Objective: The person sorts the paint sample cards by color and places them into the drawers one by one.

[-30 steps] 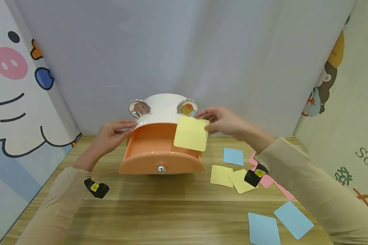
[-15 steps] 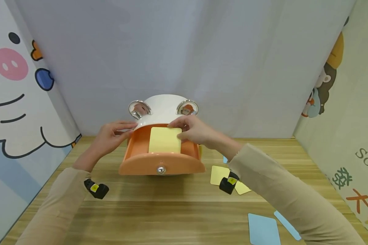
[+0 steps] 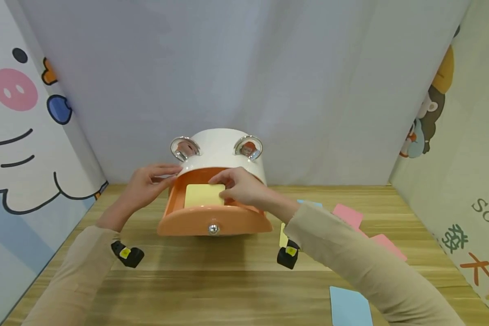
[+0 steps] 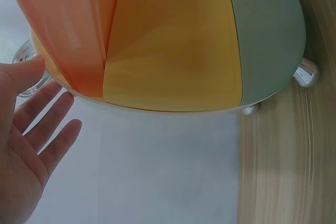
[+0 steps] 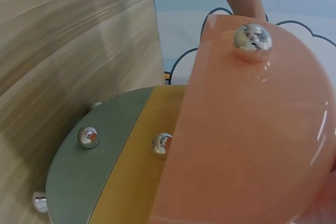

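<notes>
A small white-topped cabinet [image 3: 218, 154] with two shiny round ears has its orange top drawer [image 3: 244, 221] pulled out. My right hand [image 3: 246, 188] reaches into that drawer and pinches a yellow square card [image 3: 203, 195] by its right edge. The card's lower part is hidden behind the drawer front. At the cabinet's left upper edge, my left hand [image 3: 148, 184] touches the side with thumb and fingertips, its fingers loosely extended in the left wrist view. The drawer front blocks most of my right hand in the right wrist view.
Below the orange drawer are a yellow drawer [image 5: 134, 166] and a green drawer [image 5: 94, 156], both closed, with silver knobs. On the wooden table [image 3: 187, 294] to the right lie pink cards [image 3: 348, 215], a blue card [image 3: 350, 308] and a yellow card [image 3: 283, 235] partly behind my sleeve.
My right hand has carried the yellow card leftward from the cabinet's right side and lowered it into the orange drawer. My left hand has stayed at the cabinet's left edge.
</notes>
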`<move>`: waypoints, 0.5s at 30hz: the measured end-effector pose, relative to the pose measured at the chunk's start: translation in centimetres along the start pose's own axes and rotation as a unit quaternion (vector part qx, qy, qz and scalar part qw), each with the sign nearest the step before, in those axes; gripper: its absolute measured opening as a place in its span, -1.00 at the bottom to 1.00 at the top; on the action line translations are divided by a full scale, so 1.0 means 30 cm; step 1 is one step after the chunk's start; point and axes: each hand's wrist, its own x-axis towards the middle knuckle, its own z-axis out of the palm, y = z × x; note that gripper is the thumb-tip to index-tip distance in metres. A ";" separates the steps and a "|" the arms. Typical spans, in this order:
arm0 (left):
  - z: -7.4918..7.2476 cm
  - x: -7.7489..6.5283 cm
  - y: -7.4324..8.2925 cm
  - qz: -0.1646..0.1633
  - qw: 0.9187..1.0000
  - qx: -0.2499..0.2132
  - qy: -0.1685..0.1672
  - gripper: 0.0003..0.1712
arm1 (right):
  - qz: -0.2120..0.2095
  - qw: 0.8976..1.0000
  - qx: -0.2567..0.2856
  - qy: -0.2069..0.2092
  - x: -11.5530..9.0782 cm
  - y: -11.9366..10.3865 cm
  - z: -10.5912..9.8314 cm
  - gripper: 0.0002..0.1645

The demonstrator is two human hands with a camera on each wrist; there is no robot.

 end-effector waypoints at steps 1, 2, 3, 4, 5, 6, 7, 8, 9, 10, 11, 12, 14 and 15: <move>0.001 -0.001 -0.001 0.001 1.000 -0.001 0.001 -0.69 | 0.003 1.000 -0.002 -0.001 0.003 0.003 0.005 -0.58; 0.002 -0.001 -0.004 0.002 1.000 -0.002 0.002 -0.69 | 0.005 1.000 -0.003 -0.001 0.005 0.006 0.009 -0.58; 0.002 -0.001 -0.005 0.002 1.000 -0.001 0.002 -0.69 | 0.007 1.000 -0.004 -0.002 0.007 0.009 0.012 -0.57; 0.003 -0.002 -0.006 0.002 1.000 0.000 0.002 -0.69 | 0.009 1.000 -0.006 -0.002 0.009 0.012 0.015 -0.57; 0.003 -0.002 -0.007 0.001 1.000 0.000 0.001 -0.69 | 0.010 1.000 -0.010 -0.002 0.011 0.015 0.017 -0.56; 0.004 -0.002 -0.009 0.003 1.000 0.002 0.001 -0.69 | 0.011 1.000 -0.014 -0.002 0.014 0.019 0.019 -0.56; 0.004 -0.003 -0.011 0.004 1.000 0.004 0.001 -0.69 | 0.014 1.000 -0.018 -0.004 0.016 0.021 0.020 -0.56; 0.004 -0.003 -0.011 0.004 1.000 0.005 0.000 -0.69 | 0.017 1.000 -0.024 -0.005 0.019 0.024 0.020 -0.56; 0.003 -0.003 -0.011 0.003 1.000 0.006 0.000 -0.69 | 0.019 0.999 -0.027 -0.007 0.021 0.027 0.020 -0.56; 0.003 -0.003 -0.010 0.004 1.000 0.007 0.000 -0.69 | 0.020 0.999 -0.032 -0.009 0.023 0.029 0.018 -0.56; 0.003 -0.003 -0.010 0.004 1.000 0.007 0.000 -0.69 | 0.020 0.999 -0.036 -0.010 0.025 0.029 0.016 -0.55; 0.002 -0.003 -0.009 0.004 1.000 0.007 0.000 -0.69 | 0.021 0.999 -0.038 -0.014 0.026 0.029 0.014 -0.55; 0.001 -0.002 -0.007 0.002 1.000 0.006 0.001 -0.69 | 0.020 0.999 -0.037 -0.022 0.028 0.029 0.010 -0.54; 0.002 -0.002 -0.007 0.001 1.000 0.006 0.001 -0.69 | 0.018 0.999 -0.036 -0.026 0.029 0.028 0.008 -0.53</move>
